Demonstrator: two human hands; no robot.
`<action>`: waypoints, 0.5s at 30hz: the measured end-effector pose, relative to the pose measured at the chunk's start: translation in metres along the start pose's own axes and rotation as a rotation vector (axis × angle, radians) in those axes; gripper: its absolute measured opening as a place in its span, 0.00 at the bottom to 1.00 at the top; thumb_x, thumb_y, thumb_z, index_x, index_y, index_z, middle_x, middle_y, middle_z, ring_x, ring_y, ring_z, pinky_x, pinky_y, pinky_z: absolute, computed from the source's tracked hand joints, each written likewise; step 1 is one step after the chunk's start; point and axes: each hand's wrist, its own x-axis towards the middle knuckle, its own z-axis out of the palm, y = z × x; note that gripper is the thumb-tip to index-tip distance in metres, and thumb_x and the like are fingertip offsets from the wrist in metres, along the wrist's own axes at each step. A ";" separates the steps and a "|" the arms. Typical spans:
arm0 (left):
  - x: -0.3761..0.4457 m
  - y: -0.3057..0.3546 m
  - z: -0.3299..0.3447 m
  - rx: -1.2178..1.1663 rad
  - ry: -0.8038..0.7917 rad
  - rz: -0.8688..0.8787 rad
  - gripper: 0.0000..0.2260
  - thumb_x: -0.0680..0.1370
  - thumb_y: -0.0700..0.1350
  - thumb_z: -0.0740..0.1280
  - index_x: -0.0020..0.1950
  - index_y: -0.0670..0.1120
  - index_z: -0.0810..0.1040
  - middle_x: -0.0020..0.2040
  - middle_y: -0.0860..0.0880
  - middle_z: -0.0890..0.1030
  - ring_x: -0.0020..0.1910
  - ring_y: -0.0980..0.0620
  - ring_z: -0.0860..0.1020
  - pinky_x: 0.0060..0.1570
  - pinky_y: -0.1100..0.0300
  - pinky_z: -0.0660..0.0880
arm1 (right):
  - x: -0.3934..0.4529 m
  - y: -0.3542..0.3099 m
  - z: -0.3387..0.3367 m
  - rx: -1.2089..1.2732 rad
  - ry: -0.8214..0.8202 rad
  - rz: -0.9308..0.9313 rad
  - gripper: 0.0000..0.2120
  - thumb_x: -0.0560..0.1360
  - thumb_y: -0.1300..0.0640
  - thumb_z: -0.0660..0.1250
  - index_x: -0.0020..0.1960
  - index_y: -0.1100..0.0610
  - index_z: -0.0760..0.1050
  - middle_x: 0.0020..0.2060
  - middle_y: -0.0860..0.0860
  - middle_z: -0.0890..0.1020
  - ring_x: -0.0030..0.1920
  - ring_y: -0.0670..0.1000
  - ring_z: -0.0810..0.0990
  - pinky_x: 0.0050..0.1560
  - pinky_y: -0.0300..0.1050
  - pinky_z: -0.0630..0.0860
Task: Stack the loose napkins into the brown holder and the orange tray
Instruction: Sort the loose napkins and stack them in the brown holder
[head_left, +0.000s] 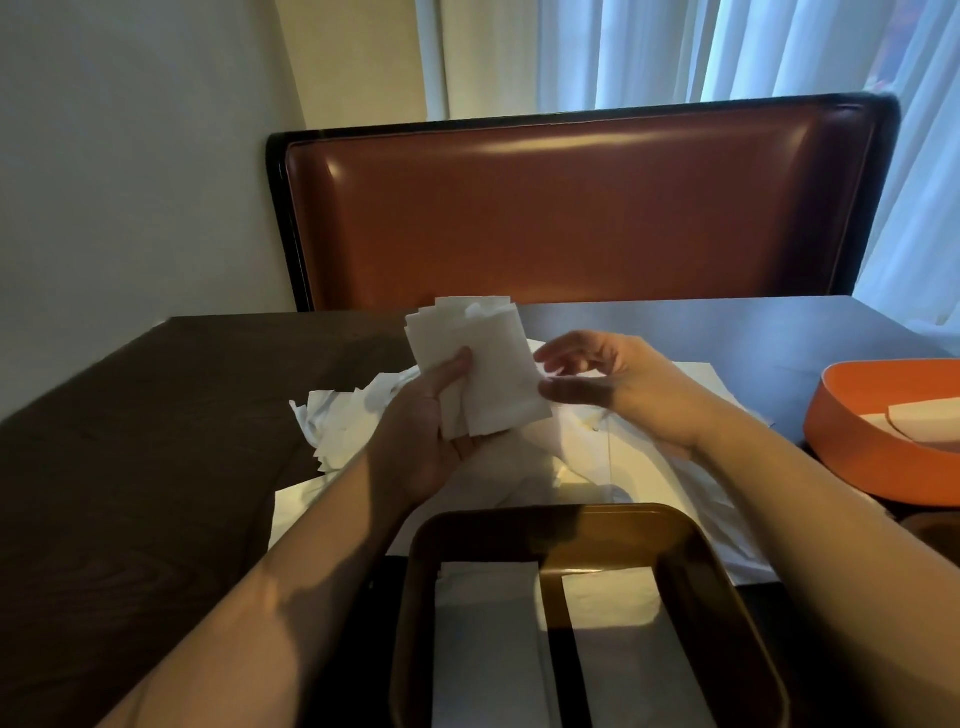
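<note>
My left hand (431, 421) grips a small stack of white folded napkins (483, 364), held upright above the table with the thumb across its front. My right hand (597, 374) hovers just right of the stack, fingers relaxed, the thumb tip close to the stack's right edge. Under both hands lies a heap of loose white napkins (343, 421). The brown holder (675, 525) sits nearest to me and contains two flat piles of napkins side by side. The orange tray (841, 431) stands at the right edge with a white napkin inside.
A dark wooden table (156, 415) carries everything. A brown leather chair back (571, 208) stands behind the far table edge. White curtains (675, 52) hang at the back, and a pale wall is on the left.
</note>
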 end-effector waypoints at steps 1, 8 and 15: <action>0.000 0.000 0.000 -0.005 -0.006 -0.005 0.08 0.81 0.45 0.63 0.59 0.48 0.73 0.56 0.43 0.81 0.56 0.43 0.80 0.52 0.44 0.80 | -0.001 -0.001 0.000 -0.032 -0.023 0.004 0.21 0.65 0.40 0.71 0.56 0.45 0.78 0.54 0.42 0.81 0.55 0.41 0.78 0.54 0.38 0.72; 0.003 0.001 -0.005 -0.098 -0.002 -0.012 0.11 0.81 0.45 0.63 0.62 0.43 0.73 0.52 0.42 0.84 0.56 0.42 0.81 0.53 0.45 0.80 | -0.001 0.001 0.001 -0.095 -0.016 -0.002 0.04 0.73 0.51 0.73 0.48 0.47 0.81 0.48 0.40 0.84 0.51 0.42 0.81 0.53 0.38 0.71; 0.000 0.004 -0.003 -0.159 0.010 -0.008 0.09 0.80 0.45 0.63 0.58 0.43 0.75 0.44 0.44 0.86 0.44 0.46 0.84 0.43 0.51 0.82 | 0.001 0.000 -0.002 -0.002 0.135 -0.105 0.09 0.75 0.51 0.70 0.50 0.56 0.81 0.44 0.49 0.85 0.45 0.48 0.82 0.48 0.33 0.77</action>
